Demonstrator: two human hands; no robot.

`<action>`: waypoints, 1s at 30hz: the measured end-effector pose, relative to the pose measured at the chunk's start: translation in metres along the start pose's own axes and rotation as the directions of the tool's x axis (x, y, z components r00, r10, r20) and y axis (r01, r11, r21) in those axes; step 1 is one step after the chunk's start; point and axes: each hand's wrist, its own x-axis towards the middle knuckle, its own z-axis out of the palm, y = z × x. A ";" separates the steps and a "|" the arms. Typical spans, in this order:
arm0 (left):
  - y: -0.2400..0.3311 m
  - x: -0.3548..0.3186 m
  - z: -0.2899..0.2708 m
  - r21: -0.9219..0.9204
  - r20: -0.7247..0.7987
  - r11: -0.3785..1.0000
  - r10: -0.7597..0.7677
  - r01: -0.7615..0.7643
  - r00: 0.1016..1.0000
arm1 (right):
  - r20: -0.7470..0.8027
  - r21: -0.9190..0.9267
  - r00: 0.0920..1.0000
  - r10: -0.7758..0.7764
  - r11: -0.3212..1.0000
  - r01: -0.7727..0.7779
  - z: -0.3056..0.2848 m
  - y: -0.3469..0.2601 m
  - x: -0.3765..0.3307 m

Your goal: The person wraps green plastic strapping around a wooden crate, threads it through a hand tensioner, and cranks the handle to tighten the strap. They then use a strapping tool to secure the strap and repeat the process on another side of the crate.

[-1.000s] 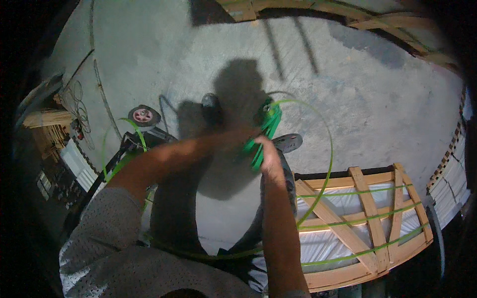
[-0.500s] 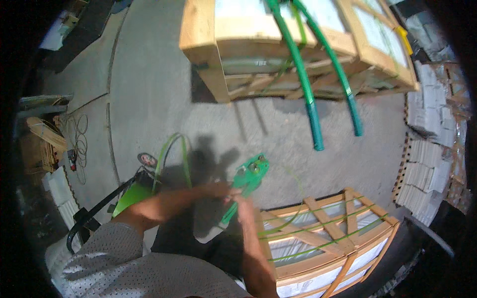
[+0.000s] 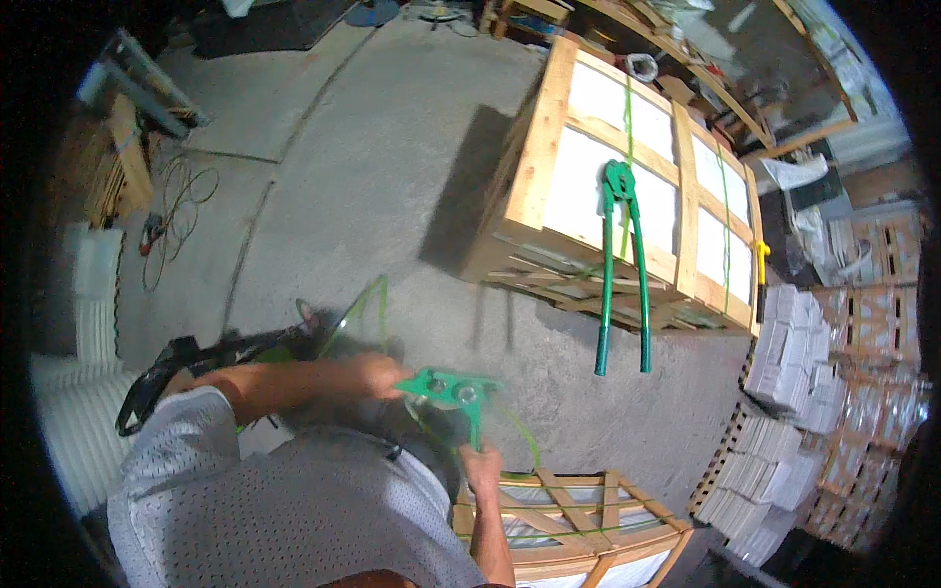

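Observation:
A green metal strapping tool point(image 3: 453, 387) with round bolts is held out in front of me, slightly blurred. My left hand point(image 3: 380, 375) is closed at its left end. My right hand point(image 3: 480, 466) grips the handle that points down toward me. Beside the tool, a thin green strap point(image 3: 521, 431) curves down to the near wooden crate point(image 3: 554, 563). Another green strap loop point(image 3: 382, 299) rises beyond my left hand. A pair of long-handled green bolt cutters point(image 3: 620, 191) lies on the far wooden crate point(image 3: 686, 176), its handles jutting past the near edge.
At my left, a black-handled strap cart point(image 3: 162, 387) stands near my elbow. White stacked panels point(image 3: 83, 392) line the left side. A coiled cable point(image 3: 181, 211) lies on the concrete floor. Stacks of white tiles point(image 3: 750, 465) and wooden pallets point(image 3: 858, 421) stand at the right.
My hands have moved apart: the left to the tool's far-left end, the right lower on a handle. The tool has swung from slanted to roughly crosswise. My view has tilted up and turned.

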 end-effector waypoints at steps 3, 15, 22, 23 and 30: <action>0.005 -0.027 -0.005 -0.084 0.001 0.972 -0.222 0.221 0.975 | -0.011 -0.124 0.996 -0.085 0.989 0.083 0.028 -0.019 0.013; 0.048 -0.087 0.030 -0.319 -0.370 0.892 -0.429 0.321 0.824 | 0.515 -0.218 0.824 -0.238 0.893 0.394 -0.015 -0.042 0.093; 0.087 -0.052 0.060 -0.602 -0.353 0.702 -0.661 0.380 0.662 | 0.356 -0.281 0.557 -0.750 0.482 0.830 -0.057 -0.088 0.098; 0.088 -0.047 0.065 -0.564 -0.428 0.745 -0.632 0.355 0.646 | 0.260 -0.267 0.565 -0.783 0.504 0.822 -0.065 -0.101 0.097; 0.098 -0.038 0.056 -0.455 -0.520 0.792 -0.608 0.408 0.599 | 0.063 -0.324 0.341 -0.938 0.304 0.896 -0.076 -0.170 0.131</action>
